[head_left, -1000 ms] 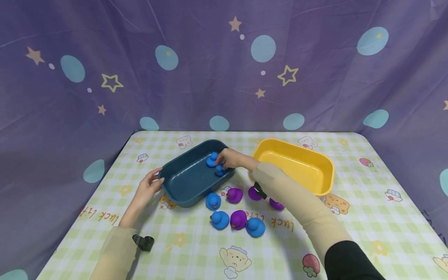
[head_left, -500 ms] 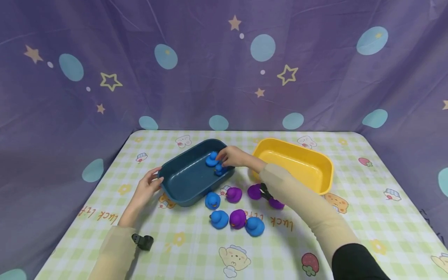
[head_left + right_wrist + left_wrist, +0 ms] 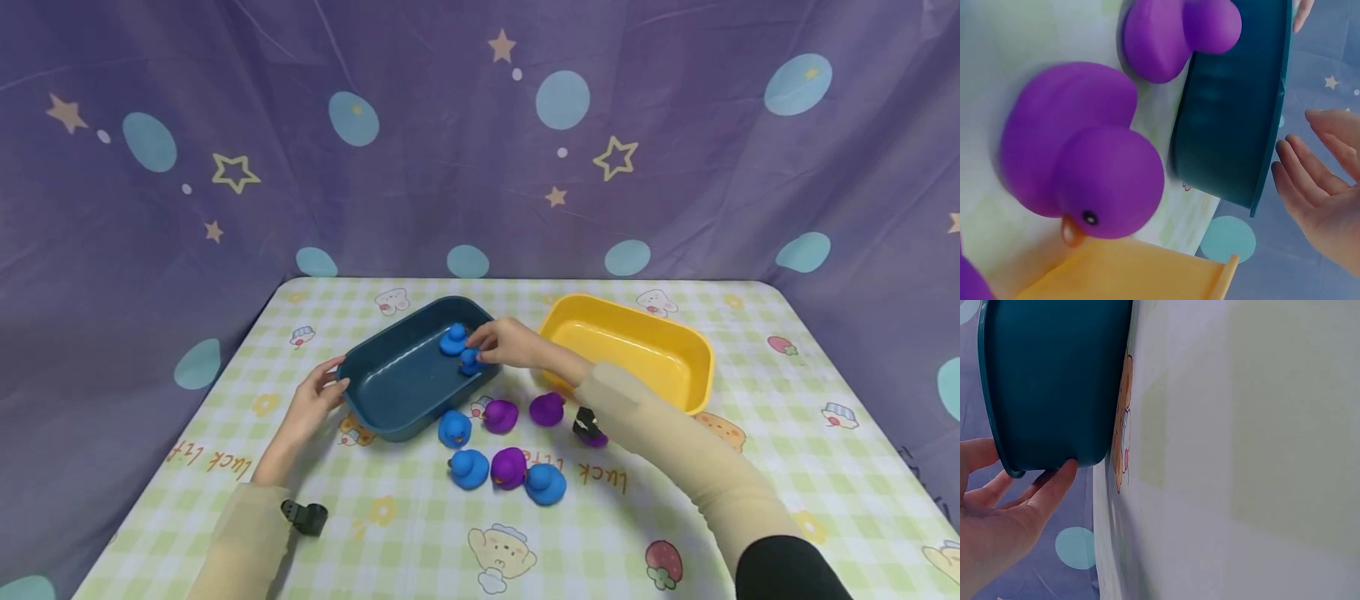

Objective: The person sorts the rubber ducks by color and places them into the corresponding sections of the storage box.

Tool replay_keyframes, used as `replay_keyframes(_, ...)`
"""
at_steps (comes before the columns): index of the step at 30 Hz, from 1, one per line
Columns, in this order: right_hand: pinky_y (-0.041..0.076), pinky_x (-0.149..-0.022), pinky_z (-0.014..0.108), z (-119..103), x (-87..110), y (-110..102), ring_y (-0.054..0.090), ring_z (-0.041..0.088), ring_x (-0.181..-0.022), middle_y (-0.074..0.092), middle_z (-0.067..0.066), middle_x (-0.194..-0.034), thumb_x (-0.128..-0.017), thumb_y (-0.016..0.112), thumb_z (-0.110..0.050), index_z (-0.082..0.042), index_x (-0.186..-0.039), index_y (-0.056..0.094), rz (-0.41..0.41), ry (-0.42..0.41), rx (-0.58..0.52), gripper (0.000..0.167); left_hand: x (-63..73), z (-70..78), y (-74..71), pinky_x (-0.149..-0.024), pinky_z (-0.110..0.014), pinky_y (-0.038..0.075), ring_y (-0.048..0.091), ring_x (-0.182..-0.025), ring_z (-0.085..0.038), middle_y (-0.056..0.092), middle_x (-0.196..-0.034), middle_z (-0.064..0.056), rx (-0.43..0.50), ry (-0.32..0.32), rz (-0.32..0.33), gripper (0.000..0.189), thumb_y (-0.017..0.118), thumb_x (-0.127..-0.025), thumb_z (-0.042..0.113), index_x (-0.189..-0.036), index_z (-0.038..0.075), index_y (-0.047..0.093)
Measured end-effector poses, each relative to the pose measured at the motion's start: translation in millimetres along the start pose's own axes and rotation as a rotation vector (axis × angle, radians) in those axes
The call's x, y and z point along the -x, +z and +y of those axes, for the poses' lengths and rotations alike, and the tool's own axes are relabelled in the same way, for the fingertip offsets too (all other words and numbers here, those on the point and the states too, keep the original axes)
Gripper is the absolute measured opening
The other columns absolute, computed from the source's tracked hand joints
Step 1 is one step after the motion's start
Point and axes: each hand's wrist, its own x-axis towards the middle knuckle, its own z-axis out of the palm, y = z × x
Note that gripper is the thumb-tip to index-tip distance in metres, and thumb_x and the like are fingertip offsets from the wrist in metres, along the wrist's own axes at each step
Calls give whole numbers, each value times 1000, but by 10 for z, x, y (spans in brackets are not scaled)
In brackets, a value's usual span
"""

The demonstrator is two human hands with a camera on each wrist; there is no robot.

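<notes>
My left hand (image 3: 311, 404) grips the left end of the dark teal bin (image 3: 402, 427). In the left wrist view its fingertips (image 3: 1063, 472) touch the bin's outer wall just under the rim. My right hand (image 3: 513, 343) hovers at the bin's right rim with relaxed fingers. Nothing lies between those fingers in the right wrist view. Two blue rubber ducks (image 3: 453, 340) sit inside the bin at its right end, the nearer one (image 3: 469, 362) close to my right fingertips.
Blue ducks (image 3: 468, 469) and purple ducks (image 3: 508, 468) lie scattered on the checked tablecloth (image 3: 405, 550) in front. One purple duck is mostly covered by my right wrist camera (image 3: 587, 425). A yellow bin (image 3: 693, 354) stands at the right, partly behind my right sleeve.
My right hand has drawn back slightly to the right from the two blue ducks in the teal bin. My left hand keeps its place on the bin.
</notes>
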Motion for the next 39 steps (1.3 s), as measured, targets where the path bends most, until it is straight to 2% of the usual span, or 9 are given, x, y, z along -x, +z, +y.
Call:
replay_keyframes(9, 50, -79, 31, -84, 195, 23, 59, 29, -92, 62, 12, -103, -81, 60, -4, 2, -104, 63, 13, -64, -2, 24, -18, -6, -1, -84, -33, 47, 48, -105, -32, 43, -120, -27, 5, -8, 1, 49, 45, -93, 16, -137, 2, 28)
replay_keyframes(13, 50, -80, 34, -108, 277, 39, 59, 26, -92, 62, 12, -102, -81, 61, -5, 1, -103, 64, 8, -75, -13, 23, -20, 7, -5, -85, -34, 47, 48, -106, -31, 43, -121, -27, -1, -9, 0, 49, 45, -93, 17, -137, 2, 28)
replay_keyframes(16, 49, -81, 36, -134, 337, 49, 60, 23, -92, 62, 10, -102, -81, 61, -6, 0, -103, 64, -3, -79, -15, 23, -18, 11, -8, -85, -33, 47, 49, -104, -29, 43, -120, -27, -7, -7, 4, 49, 45, -93, 17, -137, 2, 28)
replay_keyframes(23, 48, -83, 36, -179, 482, 75, 57, 26, -93, 62, 7, -101, -80, 60, -5, -2, -103, 64, -24, -103, 19, 23, -13, 19, -13, -82, -28, 48, 52, -98, -16, 43, -120, -27, -8, -2, 5, 49, 45, -93, 17, -136, 2, 29)
replay_keyframes(29, 48, -82, 36, -218, 599, 89, 57, 25, -94, 62, 7, -103, -82, 61, -10, -5, -104, 64, -48, -85, 43, 23, -16, 19, -10, -83, -30, 48, 51, -99, -19, 44, -120, -27, -15, -10, 6, 48, 45, -93, 17, -136, 2, 29)
replay_keyframes(36, 48, -81, 26, -233, 728, 115, 58, 14, -92, 63, -1, -102, -82, 63, -17, -10, -102, 66, -55, -112, 184, 21, -18, 9, 2, -85, -34, 47, 50, -103, -26, 44, -120, -27, -6, -16, 1, 49, 45, -93, 16, -137, 3, 29)
replay_keyframes(39, 48, -81, 26, -233, 778, 127, 58, 13, -93, 63, 0, -102, -81, 63, -16, -8, -101, 66, -59, -127, 182, 21, -18, 3, 6, -85, -35, 47, 50, -104, -28, 43, -121, -27, 4, -20, 1, 49, 45, -93, 16, -136, 2, 28)
